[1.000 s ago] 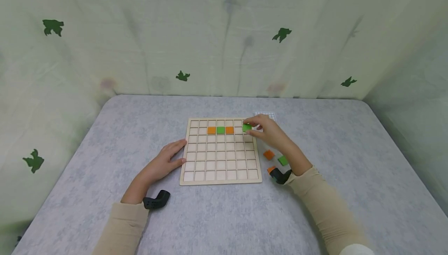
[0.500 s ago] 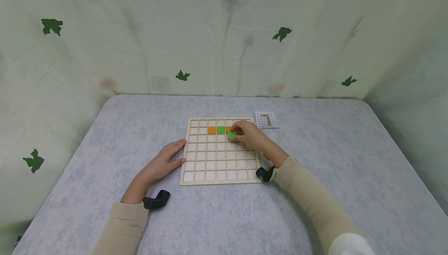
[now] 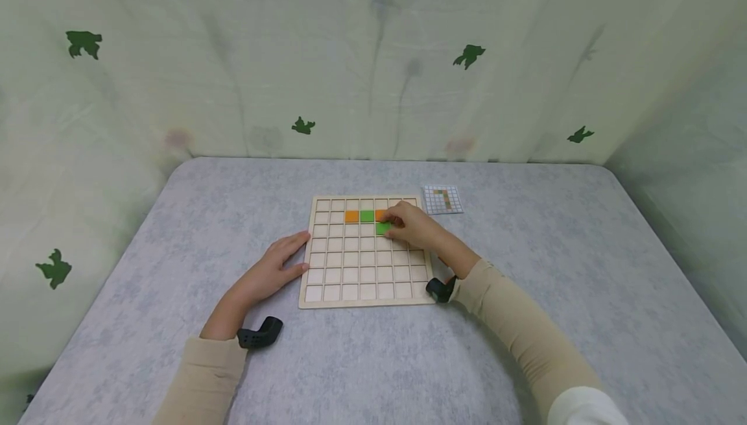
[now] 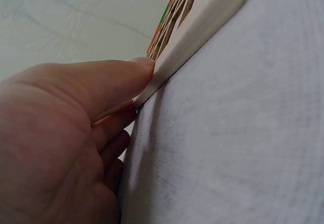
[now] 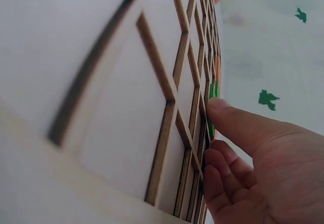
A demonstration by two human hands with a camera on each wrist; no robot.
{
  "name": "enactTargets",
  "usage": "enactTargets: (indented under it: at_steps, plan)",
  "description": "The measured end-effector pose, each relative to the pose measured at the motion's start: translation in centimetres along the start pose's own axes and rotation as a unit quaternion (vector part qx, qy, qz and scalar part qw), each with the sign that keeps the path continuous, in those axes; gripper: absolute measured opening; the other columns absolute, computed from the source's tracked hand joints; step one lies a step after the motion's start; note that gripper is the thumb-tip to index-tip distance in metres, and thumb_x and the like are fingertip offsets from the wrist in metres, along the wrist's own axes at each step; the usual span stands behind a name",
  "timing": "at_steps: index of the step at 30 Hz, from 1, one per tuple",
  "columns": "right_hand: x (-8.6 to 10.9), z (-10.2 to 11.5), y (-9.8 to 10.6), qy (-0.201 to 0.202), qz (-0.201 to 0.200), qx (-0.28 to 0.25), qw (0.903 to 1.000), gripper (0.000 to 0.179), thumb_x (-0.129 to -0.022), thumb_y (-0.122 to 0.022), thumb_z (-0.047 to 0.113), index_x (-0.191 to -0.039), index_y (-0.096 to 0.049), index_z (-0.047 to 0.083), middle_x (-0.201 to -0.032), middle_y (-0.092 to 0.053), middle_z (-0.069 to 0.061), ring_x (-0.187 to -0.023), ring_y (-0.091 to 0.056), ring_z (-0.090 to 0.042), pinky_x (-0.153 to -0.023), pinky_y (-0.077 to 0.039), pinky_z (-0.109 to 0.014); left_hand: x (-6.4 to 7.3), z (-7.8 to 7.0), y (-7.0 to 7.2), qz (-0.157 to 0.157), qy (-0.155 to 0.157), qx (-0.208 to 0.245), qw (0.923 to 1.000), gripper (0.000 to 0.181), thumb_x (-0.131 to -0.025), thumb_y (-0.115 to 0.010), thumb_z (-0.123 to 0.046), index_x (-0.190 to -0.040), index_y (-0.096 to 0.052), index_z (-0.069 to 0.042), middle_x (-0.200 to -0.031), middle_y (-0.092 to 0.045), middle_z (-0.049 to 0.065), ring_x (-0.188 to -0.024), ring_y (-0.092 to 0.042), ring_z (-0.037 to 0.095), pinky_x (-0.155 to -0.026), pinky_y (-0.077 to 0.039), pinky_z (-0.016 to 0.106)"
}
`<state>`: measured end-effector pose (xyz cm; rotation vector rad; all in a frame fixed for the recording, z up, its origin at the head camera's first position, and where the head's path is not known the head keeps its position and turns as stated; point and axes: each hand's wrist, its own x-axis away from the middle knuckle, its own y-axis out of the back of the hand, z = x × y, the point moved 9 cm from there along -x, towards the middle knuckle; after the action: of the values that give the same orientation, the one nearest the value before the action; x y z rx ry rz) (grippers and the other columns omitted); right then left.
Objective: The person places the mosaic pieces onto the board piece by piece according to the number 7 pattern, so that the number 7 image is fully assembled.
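Mottled grey table (image 3: 327, 360), right hand (image 3: 412, 225) pinching green tile (image 3: 382, 229) on gridded board (image 3: 351, 259), left hand (image 3: 273, 270) relaxed, touching the board's edge

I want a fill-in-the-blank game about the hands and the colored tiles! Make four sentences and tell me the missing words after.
1. In the head view, the left hand touches the wooden board on its ____ side.
2. The tile under the right hand's fingertips is colored ____.
3. Two tiles on either side of a green tile are both colored ____.
4. In the head view, the small card lies to the ____ of the board.

Missing words: left; green; orange; right.
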<state>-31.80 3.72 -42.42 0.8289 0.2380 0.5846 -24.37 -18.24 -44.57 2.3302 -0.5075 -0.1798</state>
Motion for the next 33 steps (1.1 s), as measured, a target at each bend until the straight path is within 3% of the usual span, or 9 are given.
enactTargets:
  at_steps: [5, 9, 15, 20, 27, 33]
  plan:
    - [0.1, 0.2, 0.2, 0.004, 0.004, 0.004, 1.0, 0.032, -0.083, -0.066, 0.019, -0.113, -0.06, 0.009, -0.102, -0.053, -0.003, -0.087, -0.048, -0.017, -0.074, -0.043, -0.03, 0.0, -0.1, 0.0, -0.002, -0.004, -0.002, 1.0, 0.064, -0.091, -0.054, -0.027, -0.142, -0.024, -0.004, -0.145, -0.021, 0.015, -0.132, -0.011, 0.035, -0.102, -0.014, 0.054]
    - [0.9, 0.6, 1.4, -0.003, -0.01, -0.024, 0.9997, 0.039, -0.083, -0.066, 0.019, -0.119, -0.056, 0.006, -0.112, -0.053, -0.007, -0.096, -0.05, -0.019, -0.08, -0.044, -0.031, -0.1, -0.1, 0.0, -0.004, -0.008, -0.003, 1.0, 0.064, -0.091, -0.054, -0.026, -0.142, -0.024, -0.004, -0.145, -0.021, 0.015, -0.132, -0.011, 0.035, -0.102, -0.014, 0.053]
    - [3.6, 0.8, 4.0, 0.014, -0.047, -0.058, 0.9971, 0.042, -0.084, -0.065, 0.017, -0.123, -0.052, 0.006, -0.119, -0.051, -0.01, -0.103, -0.048, -0.026, -0.087, -0.041, -0.037, 0.0, -0.1, 0.1, -0.002, -0.006, -0.001, 1.0, 0.063, -0.091, -0.054, -0.025, -0.142, -0.023, -0.004, -0.145, -0.021, 0.015, -0.132, -0.011, 0.034, -0.102, -0.014, 0.053]
    - [6.5, -0.6, 5.2, 0.002, -0.061, -0.047, 0.997, 0.044, -0.083, -0.066, 0.015, -0.124, -0.052, 0.008, -0.121, -0.051, -0.01, -0.106, -0.048, -0.027, -0.088, -0.04, -0.04, 0.0, -0.2, 0.1, -0.002, -0.003, 0.0, 1.0, 0.063, -0.091, -0.055, -0.024, -0.142, -0.023, -0.004, -0.145, -0.021, 0.014, -0.132, -0.011, 0.034, -0.102, -0.014, 0.052]
    - [10.0, -3.7, 4.4, -0.034, -0.036, -0.056, 0.9972, 0.048, -0.082, -0.067, 0.018, -0.126, -0.051, 0.008, -0.123, -0.05, -0.009, -0.109, -0.047, -0.026, -0.09, -0.039, -0.041, 0.0, -0.1, 0.1, -0.002, 0.0, 0.0, 1.0, 0.062, -0.091, -0.054, -0.023, -0.142, -0.024, -0.005, -0.145, -0.021, 0.014, -0.132, -0.011, 0.033, -0.102, -0.014, 0.052]
    - [11.7, -5.4, 3.4, -0.054, 0.0, -0.07, 0.9961, 0.048, -0.08, -0.069, 0.018, -0.124, -0.053, 0.009, -0.124, -0.051, -0.007, -0.117, -0.042, -0.027, -0.096, -0.033, -0.044, 0.1, -0.3, 0.1, -0.006, -0.009, 0.0, 0.9999, 0.063, -0.091, -0.055, -0.024, -0.142, -0.024, -0.003, -0.145, -0.022, 0.016, -0.132, -0.011, 0.035, -0.101, -0.014, 0.054]
